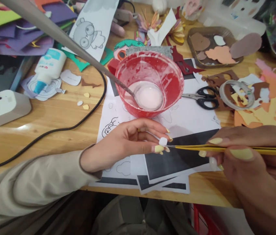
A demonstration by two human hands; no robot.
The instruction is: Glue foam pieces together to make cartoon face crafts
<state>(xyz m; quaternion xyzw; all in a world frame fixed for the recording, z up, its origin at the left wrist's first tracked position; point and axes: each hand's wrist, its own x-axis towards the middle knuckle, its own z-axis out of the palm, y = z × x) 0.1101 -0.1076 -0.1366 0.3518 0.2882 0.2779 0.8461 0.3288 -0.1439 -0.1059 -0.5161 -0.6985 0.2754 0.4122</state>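
Note:
Between the fingertips of my left hand [133,140] is a small white foam piece [163,141], pinched near the thumb. My right hand [245,163] grips yellow tweezers [191,148], whose tips reach the lower edge of the white piece. Whether the tips are closed on it, I cannot tell. Just beyond my left hand stands a red cup [150,65], with pale liquid [150,96] in the bottom and white smears on its walls. A long grey stick [84,52] leans in it. Printed paper sheets [186,153] lie under the cup and my hands.
Black-handled scissors [207,97] and a tape roll [237,94] lie right of the cup, by foam scraps [269,111]. A tin [214,47] holds cut pieces. At left are a glue bottle [51,67], a black cable [79,120] and a white power strip [6,107].

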